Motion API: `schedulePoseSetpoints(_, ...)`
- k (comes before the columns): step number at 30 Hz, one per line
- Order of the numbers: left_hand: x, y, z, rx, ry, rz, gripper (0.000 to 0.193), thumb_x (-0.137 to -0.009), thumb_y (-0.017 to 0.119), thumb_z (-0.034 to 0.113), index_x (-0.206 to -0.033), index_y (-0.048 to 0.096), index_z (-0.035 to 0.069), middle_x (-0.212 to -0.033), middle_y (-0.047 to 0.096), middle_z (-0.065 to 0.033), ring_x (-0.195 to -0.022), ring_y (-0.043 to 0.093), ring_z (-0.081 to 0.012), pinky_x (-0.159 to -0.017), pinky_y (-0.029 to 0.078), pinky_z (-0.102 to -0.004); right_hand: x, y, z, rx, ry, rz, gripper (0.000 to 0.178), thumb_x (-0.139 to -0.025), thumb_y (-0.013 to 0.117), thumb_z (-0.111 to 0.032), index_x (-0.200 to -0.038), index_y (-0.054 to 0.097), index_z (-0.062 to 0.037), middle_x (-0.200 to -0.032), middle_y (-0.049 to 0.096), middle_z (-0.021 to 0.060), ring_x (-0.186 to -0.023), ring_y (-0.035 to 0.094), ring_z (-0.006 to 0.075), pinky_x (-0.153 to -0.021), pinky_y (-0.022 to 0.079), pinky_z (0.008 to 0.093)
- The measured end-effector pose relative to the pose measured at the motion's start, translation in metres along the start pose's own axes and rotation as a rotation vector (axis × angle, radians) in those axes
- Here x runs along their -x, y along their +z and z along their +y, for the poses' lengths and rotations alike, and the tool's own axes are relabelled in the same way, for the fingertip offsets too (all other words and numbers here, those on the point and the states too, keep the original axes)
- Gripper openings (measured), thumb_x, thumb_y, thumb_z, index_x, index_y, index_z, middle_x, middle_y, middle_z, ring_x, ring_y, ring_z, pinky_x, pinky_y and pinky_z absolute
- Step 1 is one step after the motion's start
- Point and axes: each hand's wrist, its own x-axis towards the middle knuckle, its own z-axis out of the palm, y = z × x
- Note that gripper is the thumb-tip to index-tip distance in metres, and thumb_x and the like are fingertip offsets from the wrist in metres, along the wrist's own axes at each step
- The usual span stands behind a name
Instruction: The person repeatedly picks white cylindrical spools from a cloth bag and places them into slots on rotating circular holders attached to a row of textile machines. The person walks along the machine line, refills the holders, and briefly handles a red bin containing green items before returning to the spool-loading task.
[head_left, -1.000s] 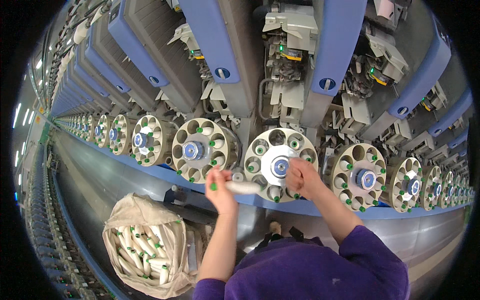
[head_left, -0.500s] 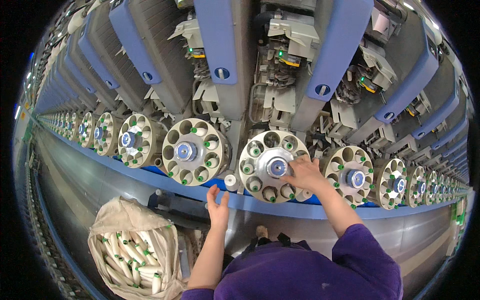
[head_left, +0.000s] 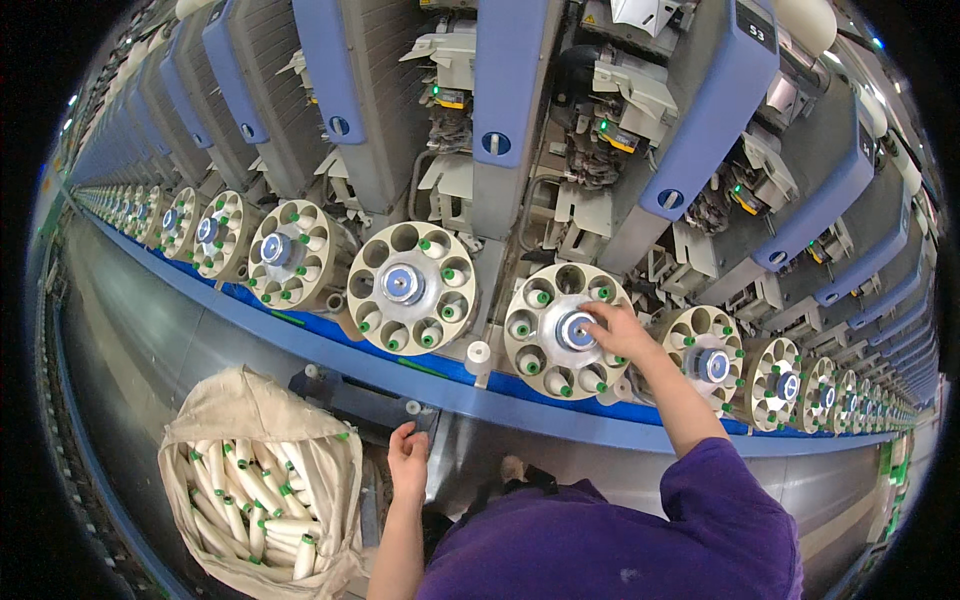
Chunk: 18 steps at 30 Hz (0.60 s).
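Bobbin magazine wheel: right hand rests on its hub, fingers seemingly gripping it.

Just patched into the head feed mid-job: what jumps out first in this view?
A long row of round cream magazine wheels runs along the machine's blue rail, their pockets holding green-tipped bobbins. The right hand rests on the hub of one wheel at centre, while the left hand hangs lower, empty, beside a cloth sack full of white bobbins at lower left.
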Motion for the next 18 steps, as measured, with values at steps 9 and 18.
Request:
schedulePoseSetpoints(9,0.02,0.033,-0.014,-0.093,-0.011,-0.168,0.035,-0.089,0.063,0.018,-0.12,0.052,0.006,-0.092,0.064,-0.0018,-0.088,0.059,-0.0118,-0.072,0.046,-0.0287,-0.023,-0.008,-0.013,-0.533,0.165,0.082,0.017,-0.091,0.058,-0.02,-0.094,0.056,-0.0026,-0.079,0.066,0.007,-0.076,0.064,0.0162,-0.069,0.049,0.0296)
schedulePoseSetpoints(18,-0.01,0.144,0.029,-0.667,0.46,-0.24,0.052,-0.08,0.067,0.012,-0.127,0.046,0.008,-0.082,0.065,-0.0109,-0.073,0.064,-0.0311,-0.066,0.05,-0.0415,0.008,-0.072,-0.071,0.18,-0.042,-0.135,0.039,-0.083,0.06,-0.025,-0.119,0.054,-0.012,-0.107,0.064,0.0139,-0.095,0.063,0.0321,-0.085,0.049,0.0408)
